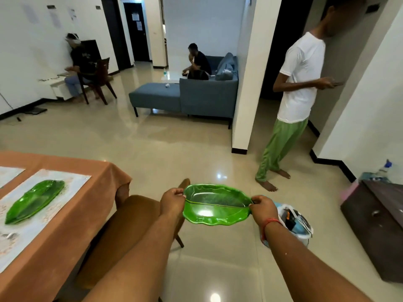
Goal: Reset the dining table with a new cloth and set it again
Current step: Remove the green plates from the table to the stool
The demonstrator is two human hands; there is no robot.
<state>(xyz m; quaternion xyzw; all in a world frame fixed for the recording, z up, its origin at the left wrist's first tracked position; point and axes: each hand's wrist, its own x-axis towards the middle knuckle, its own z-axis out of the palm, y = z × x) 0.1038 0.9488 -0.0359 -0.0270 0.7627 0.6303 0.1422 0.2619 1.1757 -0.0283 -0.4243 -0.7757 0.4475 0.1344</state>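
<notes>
Green leaf-shaped plate [214, 204], orange-brown tablecloth [72, 219], pale patterned placemat [54, 205], grey-blue sofa [196, 94].

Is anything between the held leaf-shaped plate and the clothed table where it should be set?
Yes. The brown chair stands between the green leaf plate, held by left hand and right hand, and the table.

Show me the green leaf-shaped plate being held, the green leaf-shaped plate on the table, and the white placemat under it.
Held green leaf-shaped plate [214, 205]: head view, centre of dish.
Green leaf-shaped plate on table [35, 201]: head view, middle.
White placemat [72, 184]: head view, bare far corner.
</notes>
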